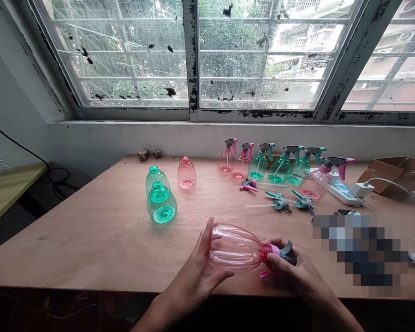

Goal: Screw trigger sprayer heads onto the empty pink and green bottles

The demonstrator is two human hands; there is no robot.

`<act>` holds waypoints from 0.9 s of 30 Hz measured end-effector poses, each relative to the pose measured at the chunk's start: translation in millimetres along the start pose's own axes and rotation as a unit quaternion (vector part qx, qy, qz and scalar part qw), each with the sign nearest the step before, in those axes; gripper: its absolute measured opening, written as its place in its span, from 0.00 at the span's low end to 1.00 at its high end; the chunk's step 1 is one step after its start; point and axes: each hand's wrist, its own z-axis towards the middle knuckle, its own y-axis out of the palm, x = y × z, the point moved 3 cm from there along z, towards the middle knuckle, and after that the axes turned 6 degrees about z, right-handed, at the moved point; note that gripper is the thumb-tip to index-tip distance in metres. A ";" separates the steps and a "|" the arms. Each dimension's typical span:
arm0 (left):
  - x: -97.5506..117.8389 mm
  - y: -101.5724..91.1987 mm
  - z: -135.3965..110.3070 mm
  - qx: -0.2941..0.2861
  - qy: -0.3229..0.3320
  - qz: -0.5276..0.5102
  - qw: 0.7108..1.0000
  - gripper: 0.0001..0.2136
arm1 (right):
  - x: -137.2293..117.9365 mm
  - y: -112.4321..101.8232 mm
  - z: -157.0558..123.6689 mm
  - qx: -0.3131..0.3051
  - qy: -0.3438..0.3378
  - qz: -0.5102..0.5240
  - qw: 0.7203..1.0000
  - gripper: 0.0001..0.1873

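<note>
A pink see-through spray bottle (235,246) lies on its side in the air above the front edge of the table. My left hand (195,272) cups its broad base, thumb below and fingers behind. At the neck, my right hand (295,269) is closed on a grey and pink trigger sprayer head (287,252), which sits at the bottle's mouth. Its pink trigger points down toward me. Whether the head is fully screwed on cannot be seen. No tube is discernible inside the bottle.
Two green bottles (162,205) and a pink bottle (186,174) stand headless at left. Several bottles with sprayers (280,168) line the back. Loose sprayer heads (279,202), a power strip (344,190), a cardboard box (394,173) and a blurred-out item (363,251) lie right.
</note>
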 end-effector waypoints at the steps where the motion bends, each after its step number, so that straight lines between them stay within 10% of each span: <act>1: 0.7 0.4 -0.5 -0.001 -0.002 -0.005 1.000 0.50 | 0.1 -0.7 0.1 0.000 -0.004 0.000 1.000 0.24; 27: 6.1 -0.2 -3.2 -0.010 0.000 0.032 0.999 0.50 | 0.5 -1.3 -0.9 -0.012 -0.014 -0.020 1.000 0.24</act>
